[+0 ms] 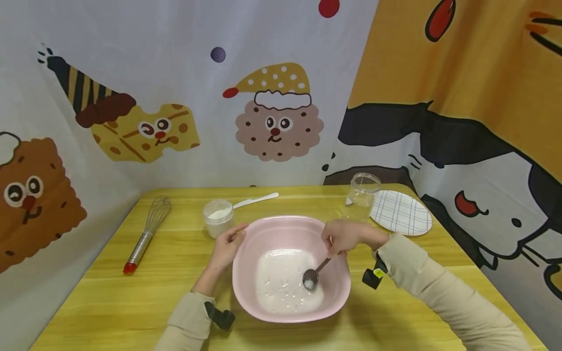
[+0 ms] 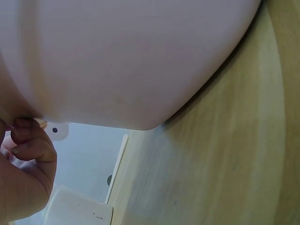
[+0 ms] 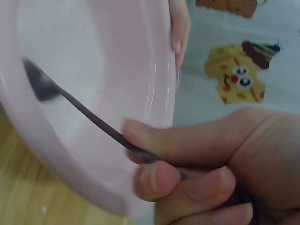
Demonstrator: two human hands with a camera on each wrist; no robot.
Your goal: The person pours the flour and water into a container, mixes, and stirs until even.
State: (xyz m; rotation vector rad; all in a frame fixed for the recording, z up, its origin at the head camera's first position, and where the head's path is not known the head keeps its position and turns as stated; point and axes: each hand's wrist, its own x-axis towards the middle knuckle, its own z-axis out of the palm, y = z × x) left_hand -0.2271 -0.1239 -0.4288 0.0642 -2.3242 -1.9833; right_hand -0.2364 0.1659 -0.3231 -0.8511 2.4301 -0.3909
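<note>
A pink basin point(image 1: 291, 222) with milky white, bubbly liquid point(image 1: 281, 285) in it stands on the table. My left hand point(image 1: 226, 248) grips its left rim; in the left wrist view the curled fingers point(image 2: 33, 145) meet the rim. With thumb and fingers my right hand point(image 1: 347, 236) pinches the handle of a dark metal spoon point(image 3: 93, 117) over the basin's right side. Its bowl points down to the left and holds a little white stuff, at or just above the liquid; I cannot tell if it touches.
Behind the basin stand a jar of white powder point(image 1: 218, 219) and a clear jar point(image 1: 364, 187). A white plastic knife point(image 1: 256, 200) lies beside the powder jar. At left rests a whisk point(image 1: 149, 234), at right a checked oval mat point(image 1: 401, 213). A printed curtain point(image 1: 272, 39) hangs behind.
</note>
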